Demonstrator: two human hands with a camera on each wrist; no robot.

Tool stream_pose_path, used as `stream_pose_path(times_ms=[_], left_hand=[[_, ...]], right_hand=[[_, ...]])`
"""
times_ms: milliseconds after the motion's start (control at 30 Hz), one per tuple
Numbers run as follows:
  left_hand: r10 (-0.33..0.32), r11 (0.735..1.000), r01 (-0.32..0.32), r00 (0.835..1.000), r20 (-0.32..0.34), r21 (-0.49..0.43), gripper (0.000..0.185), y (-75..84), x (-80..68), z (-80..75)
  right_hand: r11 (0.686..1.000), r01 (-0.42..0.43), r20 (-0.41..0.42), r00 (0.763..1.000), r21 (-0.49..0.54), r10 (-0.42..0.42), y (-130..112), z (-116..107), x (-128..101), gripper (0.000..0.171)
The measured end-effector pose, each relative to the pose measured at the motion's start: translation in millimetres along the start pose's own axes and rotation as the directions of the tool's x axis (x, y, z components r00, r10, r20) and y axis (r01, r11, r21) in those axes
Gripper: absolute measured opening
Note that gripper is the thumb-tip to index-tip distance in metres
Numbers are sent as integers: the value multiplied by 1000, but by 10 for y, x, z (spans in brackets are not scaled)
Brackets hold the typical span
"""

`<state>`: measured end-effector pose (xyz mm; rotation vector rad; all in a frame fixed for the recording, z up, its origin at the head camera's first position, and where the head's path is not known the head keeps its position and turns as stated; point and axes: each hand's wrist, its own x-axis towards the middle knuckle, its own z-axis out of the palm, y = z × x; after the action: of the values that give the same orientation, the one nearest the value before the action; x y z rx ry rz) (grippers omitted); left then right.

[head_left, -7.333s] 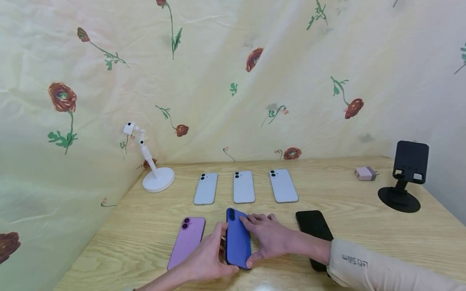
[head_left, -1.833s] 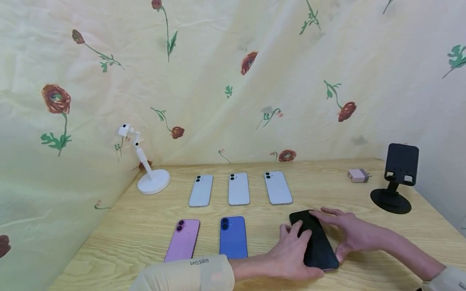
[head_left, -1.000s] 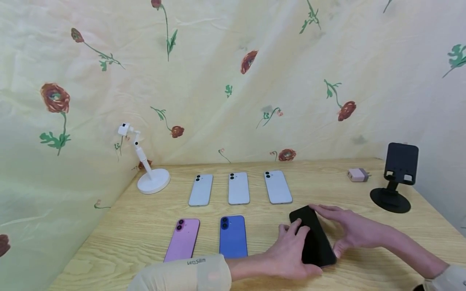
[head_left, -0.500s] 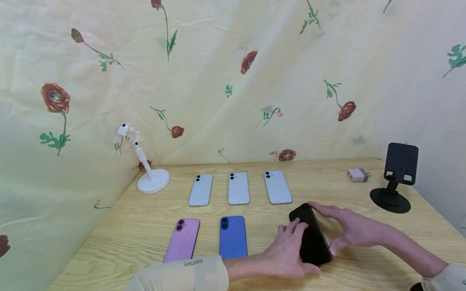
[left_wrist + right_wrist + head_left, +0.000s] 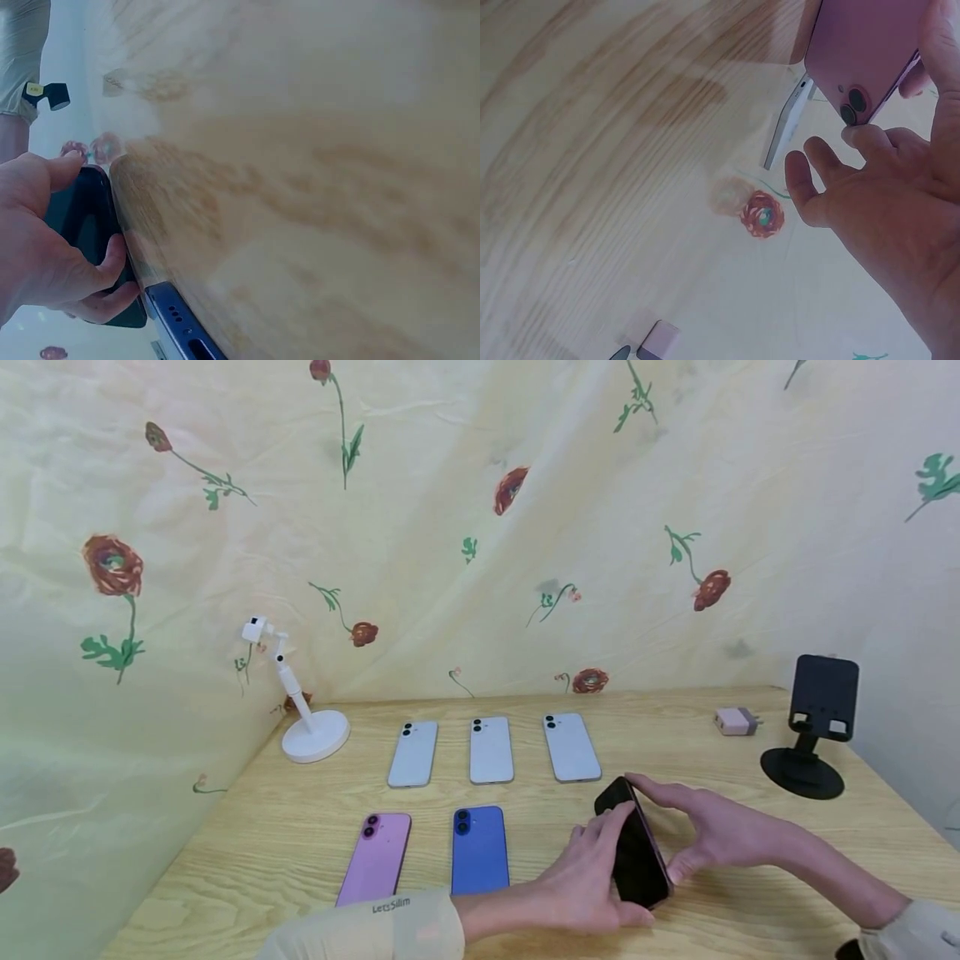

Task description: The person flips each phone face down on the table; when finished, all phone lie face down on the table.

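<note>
Both hands hold a smartphone (image 5: 639,864) with a dark screen, tilted on the table with its right edge raised. Its pink back with two camera lenses (image 5: 859,99) shows in the right wrist view. My left hand (image 5: 573,889) grips its left side, fingertips near the far part and thumb by the near end. At the raised edge, my right hand (image 5: 723,831) pinches the phone, fingers at the far corner and thumb nearer. To the left lie a blue smartphone (image 5: 480,852) and a purple smartphone (image 5: 375,860), backs up; the left sleeve partly covers their near ends.
Behind stand three white smartphones in a row, left (image 5: 413,754), middle (image 5: 491,750) and right (image 5: 572,747), backs up. A white stand (image 5: 315,735) is at back left. A pink-grey charger (image 5: 737,721) and black phone stand (image 5: 804,772) occupy the right.
Both hands have gone from the blue phone to the dark-screened one. Over the last second its right edge has risen, tilting the screen leftward, and the right hand has moved slightly left.
</note>
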<state>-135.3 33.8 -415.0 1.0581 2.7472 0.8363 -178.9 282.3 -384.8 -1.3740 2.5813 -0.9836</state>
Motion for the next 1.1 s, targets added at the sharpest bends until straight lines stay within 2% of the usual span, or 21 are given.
stream_pose_path(times_ms=[433, 833, 1100], left_hand=[[50, 999, -50, 999, -20, 3, 107, -48, -9, -35], [98, 995, -98, 995, -13, -8, 106, -86, -13, -77], [134, 991, -135, 989, -55, 3, 105, -130, -23, -72]], right_hand=[[999, 13, 14, 1000, 33, -13, -40, 32, 78, 109], [1000, 14, 11, 1000, 15, -14, -89, 96, 149, 108], [1000, -9, -1, 1000, -14, 9, -82, 162, 195, 113]])
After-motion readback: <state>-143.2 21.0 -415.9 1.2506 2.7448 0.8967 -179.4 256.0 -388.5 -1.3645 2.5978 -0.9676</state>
